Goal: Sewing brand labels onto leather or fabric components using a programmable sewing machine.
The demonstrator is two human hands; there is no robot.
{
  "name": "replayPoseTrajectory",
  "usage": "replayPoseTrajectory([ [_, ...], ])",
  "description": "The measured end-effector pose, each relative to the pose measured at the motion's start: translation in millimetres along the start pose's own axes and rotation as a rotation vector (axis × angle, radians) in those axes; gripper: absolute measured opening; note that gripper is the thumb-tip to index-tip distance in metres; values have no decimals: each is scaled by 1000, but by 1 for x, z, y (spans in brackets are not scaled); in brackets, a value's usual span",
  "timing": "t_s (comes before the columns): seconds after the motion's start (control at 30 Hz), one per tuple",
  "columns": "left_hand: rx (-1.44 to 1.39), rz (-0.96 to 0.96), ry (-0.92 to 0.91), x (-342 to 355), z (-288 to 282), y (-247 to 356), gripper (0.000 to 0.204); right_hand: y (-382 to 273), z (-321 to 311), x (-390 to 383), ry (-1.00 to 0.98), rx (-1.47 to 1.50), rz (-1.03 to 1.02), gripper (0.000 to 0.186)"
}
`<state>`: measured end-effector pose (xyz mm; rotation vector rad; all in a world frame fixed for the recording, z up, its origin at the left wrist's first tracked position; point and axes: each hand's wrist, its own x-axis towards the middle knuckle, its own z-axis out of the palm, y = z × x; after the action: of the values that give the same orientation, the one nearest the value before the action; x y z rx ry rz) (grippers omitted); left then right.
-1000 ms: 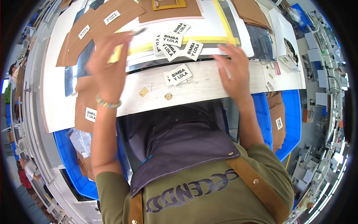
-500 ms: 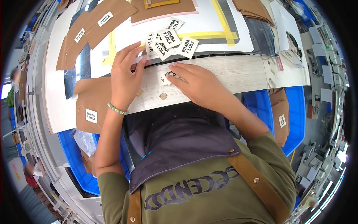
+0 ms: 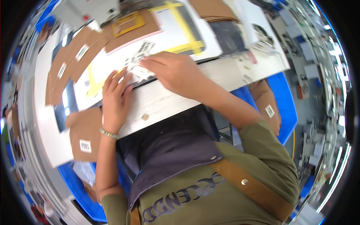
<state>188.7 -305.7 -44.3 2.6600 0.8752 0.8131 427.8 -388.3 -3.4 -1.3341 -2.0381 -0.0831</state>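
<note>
The right hand [image 3: 176,73] lies with its fingers [image 3: 150,64] stretched together onto the small white labels [image 3: 138,62] near the table's front edge, seemingly gathering them, while the left hand [image 3: 115,101] rests flat, fingers spread, just beside them. Picking one label likely needs a fingertip pinch. The white table [image 3: 165,103] also carries brown cardboard sleeves [image 3: 67,67] and a yellow frame [image 3: 180,26]; blue bins [image 3: 283,101] flank it.

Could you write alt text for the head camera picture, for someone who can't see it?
Seen from above, a person's left hand lies flat on a pale workbench while the right hand reaches across to small white printed labels just beyond it. Brown cardboard envelopes and yellow tape lie farther back, and blue bins sit below the bench.
</note>
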Motion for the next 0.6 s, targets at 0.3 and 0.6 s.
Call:
replayPoseTrajectory([
  [0.3, -36, -64, 16, -2, -4, 4, 48, 43, -35, -22, 20, -73, 181, 31],
  [0.6, 115, -391, 238, -125, -86, -42, 36, 156, -197, -147, 95, -425, 877, 18],
])
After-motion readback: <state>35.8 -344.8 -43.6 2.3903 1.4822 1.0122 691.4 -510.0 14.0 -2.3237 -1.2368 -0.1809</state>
